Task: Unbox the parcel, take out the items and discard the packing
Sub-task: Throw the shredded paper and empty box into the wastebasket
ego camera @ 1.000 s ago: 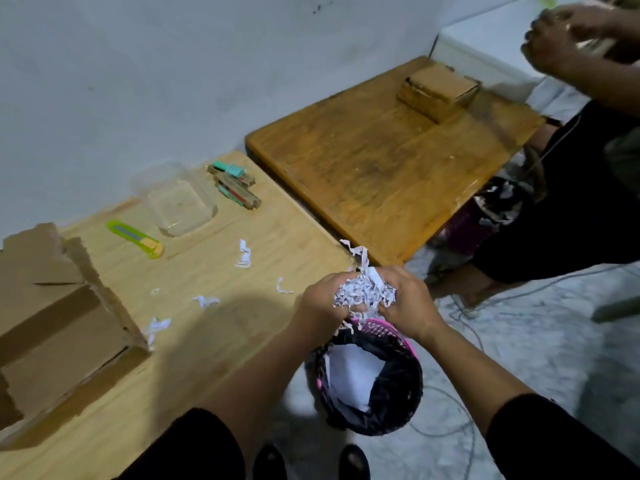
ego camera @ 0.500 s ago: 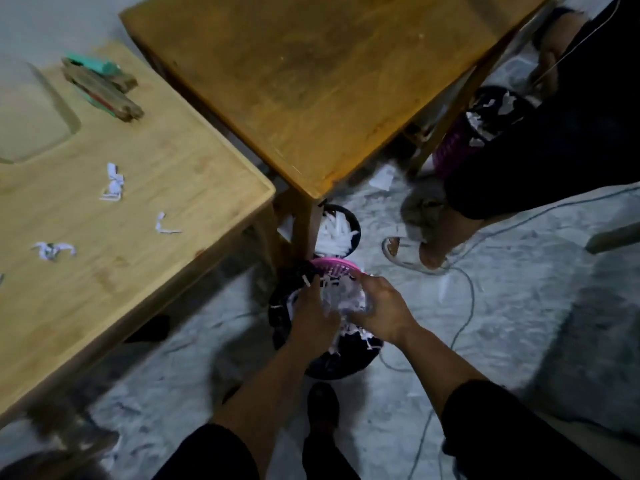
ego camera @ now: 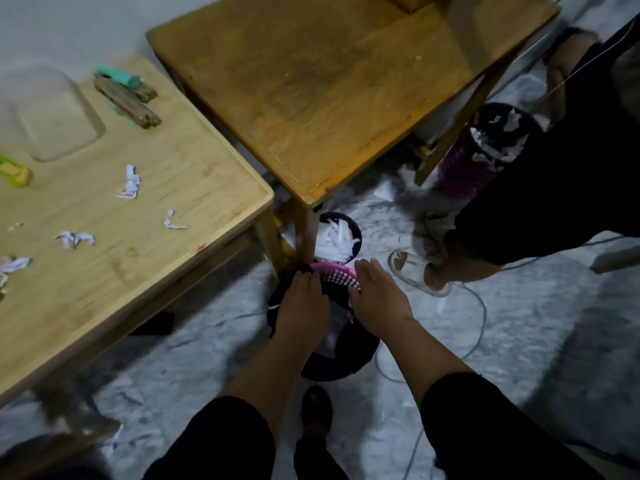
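A pink waste basket with a black liner (ego camera: pixel 337 276) stands on the floor by the table legs. My left hand (ego camera: pixel 304 303) and my right hand (ego camera: pixel 377 296) hover flat over its mouth, palms down, fingers spread, with nothing in them. White shredded paper (ego camera: pixel 334 327) shows inside the liner between my wrists. Stray shreds (ego camera: pixel 130 185) lie on the light wooden table (ego camera: pixel 194 174). The parcel box is out of view.
A clear plastic container (ego camera: pixel 52 112), a yellow-green cutter (ego camera: pixel 14 171) and small wooden pieces (ego camera: pixel 126 98) lie on the light table. A darker table (ego camera: pixel 329 81) stands beside it. Two more bins hold paper (ego camera: pixel 337 237) (ego camera: pixel 491 143). Another person's foot (ego camera: pixel 419 271) and cables (ego camera: pixel 481 306) are nearby.
Both hands went down from table height to the basket and let go of the wad of shredded paper; they are now empty and flat over the rim. The view tilted down.
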A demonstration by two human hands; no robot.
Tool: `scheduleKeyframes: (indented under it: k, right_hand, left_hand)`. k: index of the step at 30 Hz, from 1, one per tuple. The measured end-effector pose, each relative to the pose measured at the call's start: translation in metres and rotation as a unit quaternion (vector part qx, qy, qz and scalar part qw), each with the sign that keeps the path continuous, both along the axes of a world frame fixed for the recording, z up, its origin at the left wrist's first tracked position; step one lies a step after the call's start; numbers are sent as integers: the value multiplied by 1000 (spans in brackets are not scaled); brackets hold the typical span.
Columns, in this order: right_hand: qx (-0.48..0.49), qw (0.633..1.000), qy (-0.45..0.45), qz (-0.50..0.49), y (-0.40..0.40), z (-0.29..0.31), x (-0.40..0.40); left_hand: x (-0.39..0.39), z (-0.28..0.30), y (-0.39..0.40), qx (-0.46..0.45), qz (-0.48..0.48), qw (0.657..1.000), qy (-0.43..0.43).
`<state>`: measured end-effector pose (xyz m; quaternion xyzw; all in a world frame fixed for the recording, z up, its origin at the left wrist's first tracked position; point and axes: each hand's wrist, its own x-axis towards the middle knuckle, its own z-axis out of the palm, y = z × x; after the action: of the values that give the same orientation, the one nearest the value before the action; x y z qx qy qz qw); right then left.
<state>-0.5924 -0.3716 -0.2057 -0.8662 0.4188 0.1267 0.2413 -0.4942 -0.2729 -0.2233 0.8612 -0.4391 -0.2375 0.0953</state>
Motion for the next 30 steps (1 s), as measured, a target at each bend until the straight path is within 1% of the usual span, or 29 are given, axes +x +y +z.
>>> scheduleKeyframes:
  k: [2, 5, 8, 10, 11, 14, 16, 19, 22, 24, 26, 29, 30]
  right_hand:
    - [-29, 999, -16, 28, -5, 26, 5]
    - [-47, 998, -24, 47, -15, 70, 17]
    - [-68, 995, -37, 66, -22, 113, 35]
    - [-89, 991, -45, 88, -23, 140, 49]
    - [-98, 989, -49, 99, -23, 152, 57]
    - [-106, 984, -64, 125, -17, 180, 84]
    - [-97, 983, -76, 137, -7, 190, 104]
    - [-80, 979, -100, 160, 16, 193, 136]
    - [-60, 975, -112, 184, 42, 183, 170]
    - [-53, 973, -120, 190, 57, 169, 189]
    - [-39, 973, -121, 194, 76, 153, 203]
    - [-23, 976, -117, 183, 98, 124, 221]
    - [-16, 976, -120, 179, 104, 114, 227]
  left_hand:
    - [6, 25, -7, -25, 6, 999, -28]
    - [20, 60, -18, -55, -43, 995, -73]
    - [37, 95, -27, -90, -42, 989, -107]
    - [47, 137, -26, -113, 6, 991, -70]
    - [52, 156, -24, -114, 17, 990, -78]
    - [78, 181, -10, -157, 56, 974, -155]
    - [99, 181, 4, -178, 97, 965, -165]
    - [128, 186, 39, -163, 147, 961, -167]
    - [156, 176, 74, -113, 170, 961, -186]
    - [177, 158, 96, -86, 196, 958, -192]
    - [191, 139, 123, -50, 234, 955, -173]
    - [212, 106, 154, -45, 277, 947, -155]
    - [218, 97, 162, -30, 284, 948, -138]
